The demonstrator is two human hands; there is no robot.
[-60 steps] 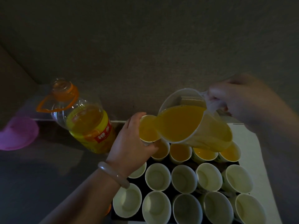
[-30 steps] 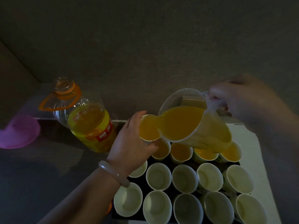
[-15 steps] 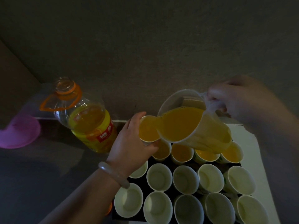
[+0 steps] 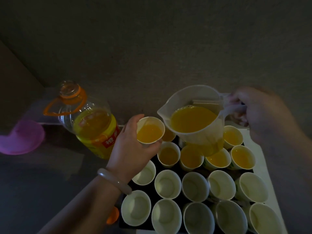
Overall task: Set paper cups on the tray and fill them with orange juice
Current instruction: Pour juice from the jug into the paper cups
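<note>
I see little light here: a dark, textured wall [image 4: 152, 39] fills the back, meeting a side wall [image 4: 15, 73] at the dark worktop [image 4: 42, 191] far-left corner.

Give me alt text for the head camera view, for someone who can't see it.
A left hand holds a paper cup of orange juice beside a clear jug, gripped by the right hand at its handle, above a tray. The far cups are filled, the two near rows empty; a juice bottle sits at left.
</note>
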